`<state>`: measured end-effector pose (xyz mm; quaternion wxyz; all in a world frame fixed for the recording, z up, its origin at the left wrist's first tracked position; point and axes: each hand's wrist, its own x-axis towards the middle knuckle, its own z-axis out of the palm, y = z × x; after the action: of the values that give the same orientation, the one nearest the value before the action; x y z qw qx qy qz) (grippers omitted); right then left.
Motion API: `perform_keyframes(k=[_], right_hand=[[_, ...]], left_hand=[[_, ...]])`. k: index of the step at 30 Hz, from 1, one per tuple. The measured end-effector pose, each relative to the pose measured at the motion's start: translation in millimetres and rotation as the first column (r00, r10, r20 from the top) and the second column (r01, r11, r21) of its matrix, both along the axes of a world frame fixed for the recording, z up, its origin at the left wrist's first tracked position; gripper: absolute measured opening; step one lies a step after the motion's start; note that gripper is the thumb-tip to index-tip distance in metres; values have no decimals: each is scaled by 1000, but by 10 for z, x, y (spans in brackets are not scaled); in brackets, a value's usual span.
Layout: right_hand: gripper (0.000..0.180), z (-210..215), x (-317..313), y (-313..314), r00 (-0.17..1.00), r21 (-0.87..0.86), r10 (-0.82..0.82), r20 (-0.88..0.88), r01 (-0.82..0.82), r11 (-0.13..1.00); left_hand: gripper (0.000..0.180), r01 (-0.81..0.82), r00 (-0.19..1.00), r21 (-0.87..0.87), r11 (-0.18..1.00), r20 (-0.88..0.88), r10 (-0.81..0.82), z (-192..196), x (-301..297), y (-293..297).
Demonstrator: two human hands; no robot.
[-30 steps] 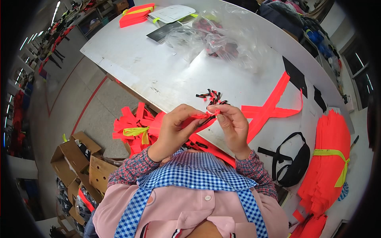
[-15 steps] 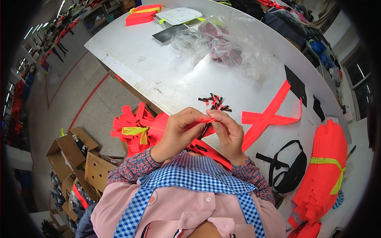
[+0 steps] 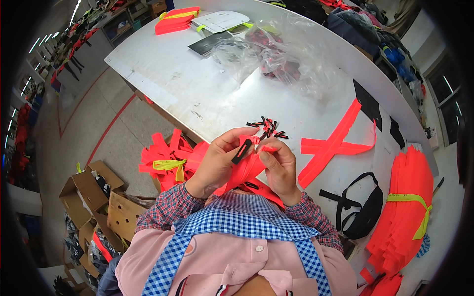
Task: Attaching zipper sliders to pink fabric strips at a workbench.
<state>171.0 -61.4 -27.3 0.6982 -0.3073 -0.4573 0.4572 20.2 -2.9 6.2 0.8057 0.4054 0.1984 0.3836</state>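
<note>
My left hand (image 3: 217,160) and my right hand (image 3: 281,170) meet above the table's front edge. Between them is the end of a neon coral zipper tape (image 3: 241,173), which hangs down toward my apron. A black pull tab with a red middle (image 3: 241,152) lies against my left fingers at that end. My right thumb and forefinger pinch a coral edge; the slider itself is too small to make out. Just beyond my fingers sits a small pile of black and red zipper pulls (image 3: 269,128). More black pulls (image 3: 252,185) lie partly hidden below my hands.
Another coral zipper tape (image 3: 338,140) lies crossed on the white table (image 3: 207,93). Bundles of coral tape stand at left (image 3: 170,160) and right (image 3: 402,212). A black strapped pouch (image 3: 364,214), clear plastic bags (image 3: 301,59) and cardboard boxes (image 3: 81,190) surround me.
My hands have drawn slightly apart at the tape's end. The black pull tab, which hung below my fingers, now lies up against my left fingers, and more coral tape shows under them.
</note>
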Motion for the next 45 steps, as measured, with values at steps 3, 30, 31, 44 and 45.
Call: perform_keyframes(k=[3,30,31,44,45], right_hand=[[4,4,9,17,999,33,45,27,-46,998],[7,-9,108,5,959,-145,279,-54,-284,948],[8,12,82,-10,958,-165,253,-135,-273,948],[18,97,88,24,982,-9,64,175,-64,998],[18,82,92,30,983,-11,63,173,-62,998]], left_hand=[[34,80,996,4,997,32,-80,-49,-27,56],[24,302,936,68,951,-213,-282,78,-143,154],[24,301,936,68,951,-212,-281,75,-138,153],[27,176,884,551,816,-452,115,75,-189,92],[25,172,850,687,706,-466,246,103,-197,81]])
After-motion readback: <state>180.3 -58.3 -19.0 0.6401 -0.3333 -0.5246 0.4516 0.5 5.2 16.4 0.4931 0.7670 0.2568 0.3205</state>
